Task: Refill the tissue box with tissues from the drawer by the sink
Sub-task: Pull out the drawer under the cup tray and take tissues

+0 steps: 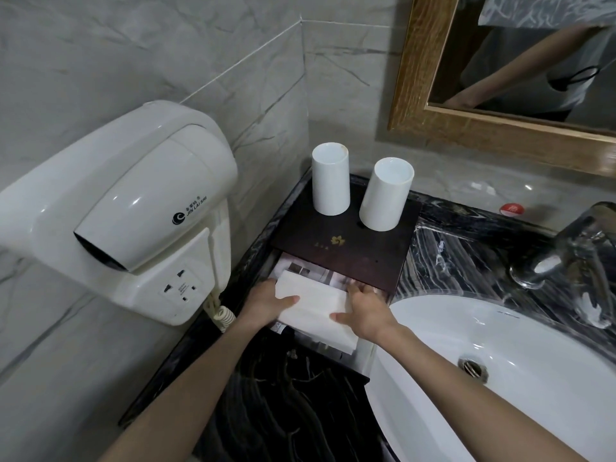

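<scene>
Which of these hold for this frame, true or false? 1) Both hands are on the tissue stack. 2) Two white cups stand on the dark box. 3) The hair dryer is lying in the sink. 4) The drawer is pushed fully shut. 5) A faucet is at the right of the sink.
1) True: the left hand and right hand grip opposite ends of the tissue stack.
2) True: two white cups stand upright on the dark box.
3) False: the hair dryer sits in its wall mount.
4) False: the drawer is pulled out.
5) True: the faucet is there, beside the sink.
</scene>
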